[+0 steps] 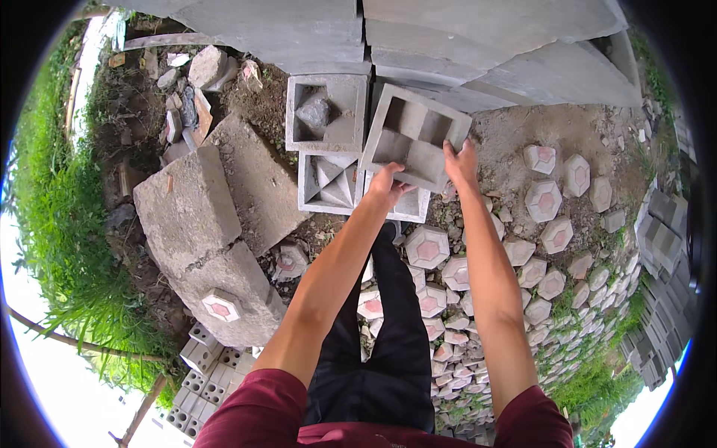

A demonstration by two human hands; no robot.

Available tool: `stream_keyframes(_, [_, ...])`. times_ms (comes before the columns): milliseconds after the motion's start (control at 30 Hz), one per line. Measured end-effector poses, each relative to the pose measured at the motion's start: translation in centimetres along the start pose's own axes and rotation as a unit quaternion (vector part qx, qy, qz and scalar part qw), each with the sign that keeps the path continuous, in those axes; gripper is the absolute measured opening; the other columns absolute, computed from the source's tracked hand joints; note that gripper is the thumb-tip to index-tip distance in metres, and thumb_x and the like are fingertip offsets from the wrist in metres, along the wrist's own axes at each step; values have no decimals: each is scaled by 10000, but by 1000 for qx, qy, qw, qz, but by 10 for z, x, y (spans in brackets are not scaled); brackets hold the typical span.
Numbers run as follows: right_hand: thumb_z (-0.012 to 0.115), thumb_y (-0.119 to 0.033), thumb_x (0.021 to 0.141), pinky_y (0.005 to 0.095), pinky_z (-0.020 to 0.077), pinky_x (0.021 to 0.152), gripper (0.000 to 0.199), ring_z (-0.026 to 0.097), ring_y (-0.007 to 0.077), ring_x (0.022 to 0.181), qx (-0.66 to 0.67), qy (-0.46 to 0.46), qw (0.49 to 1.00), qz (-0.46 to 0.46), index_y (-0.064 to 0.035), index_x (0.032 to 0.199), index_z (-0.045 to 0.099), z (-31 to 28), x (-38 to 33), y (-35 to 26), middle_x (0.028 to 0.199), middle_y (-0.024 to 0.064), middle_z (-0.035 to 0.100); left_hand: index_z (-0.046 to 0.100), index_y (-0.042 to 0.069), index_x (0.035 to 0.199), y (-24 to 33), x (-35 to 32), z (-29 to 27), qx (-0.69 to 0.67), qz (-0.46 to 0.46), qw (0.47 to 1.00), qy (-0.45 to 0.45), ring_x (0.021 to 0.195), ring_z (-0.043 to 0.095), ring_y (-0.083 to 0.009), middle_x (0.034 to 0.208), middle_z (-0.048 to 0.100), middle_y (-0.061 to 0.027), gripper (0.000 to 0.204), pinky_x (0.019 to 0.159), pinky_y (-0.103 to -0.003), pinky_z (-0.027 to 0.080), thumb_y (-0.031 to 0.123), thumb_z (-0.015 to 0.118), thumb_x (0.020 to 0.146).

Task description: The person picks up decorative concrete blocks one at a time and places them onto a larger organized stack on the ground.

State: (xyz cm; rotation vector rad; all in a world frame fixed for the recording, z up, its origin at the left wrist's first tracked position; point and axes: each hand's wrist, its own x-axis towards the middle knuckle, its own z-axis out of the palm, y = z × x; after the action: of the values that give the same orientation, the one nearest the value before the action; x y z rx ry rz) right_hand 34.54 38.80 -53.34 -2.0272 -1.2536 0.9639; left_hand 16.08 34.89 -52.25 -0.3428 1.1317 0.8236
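View from the head camera, looking down. Both bare hands are gripping a square grey concrete vent block (413,137), which is being held tilted, its near edge lower than its far corner. The left hand (388,184) is clasping the block's near lower edge, fingers curled under it and thumb on top. The right hand (461,162) is clasping the right-hand side of the same edge, fingers wrapped over the rim; how far they are reaching beneath cannot be told. The block is showing four open cells divided by a cross of ribs.

The held block is hanging above and partly overlapping two like blocks: a far block (327,112) lying flat with a pyramid-shaped core in its opening, and a near block (328,181) just below it, patterned with diagonal ribs. A further block is lying under the held one, mostly hidden. Beyond them, large flat concrete slabs (478,45) are lying stacked. To the left, broken concrete chunks (202,216) are resting on bare soil, one carrying a hexagonal paver (220,306) with a pink centre. To the right and below, many hexagonal pavers (544,200) are lying scattered and heaped on the ground. Grass (52,224) is bordering the left edge. The person's dark trousers (381,351) and maroon sleeves are showing at the bottom.
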Motion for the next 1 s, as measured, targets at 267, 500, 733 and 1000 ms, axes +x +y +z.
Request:
stream_keyframes(267, [669, -347, 860, 434, 489, 828, 511, 626, 411, 970, 69, 104, 990, 62, 78, 1122, 557, -138, -186, -103, 1014, 286, 641, 526, -6, 1128, -20, -214, 24, 157, -1, 988, -14, 1006, 586, -315, 1096, 556, -143, 283, 878, -540, 524, 30, 567, 850])
stream_keyframes(500, [713, -295, 856, 354, 345, 1051, 736, 455, 229, 1239, 446, -10, 885, 132, 26, 1406, 343, -214, -295, -195, 1361, 144, 470, 516, 4, 1181, 5, -392, 38, 198, -10, 976, -85, 1031, 609, -321, 1113, 582, -145, 361, 912, -561, 500, 28, 586, 827])
stream_keyframes(733, [698, -104, 756, 317, 450, 848, 511, 558, 167, 944, 474, 92, 874, 46, 10, 1219, 515, -240, -348, -263, 1058, 68, 594, 560, 30, 1047, 34, -452, 56, 281, 49, 949, -132, 868, 609, -268, 967, 598, -102, 281, 748, -466, 516, 72, 638, 780])
stream_keyframes(1000, [671, -5, 719, 338, 464, 791, 421, 584, 193, 884, 546, 207, 812, 7, -8, 1123, 556, -261, -396, -356, 968, 68, 611, 549, 26, 1065, 66, -493, 85, 253, 117, 930, -241, 961, 556, -193, 964, 624, -77, 371, 805, -375, 409, 81, 710, 735])
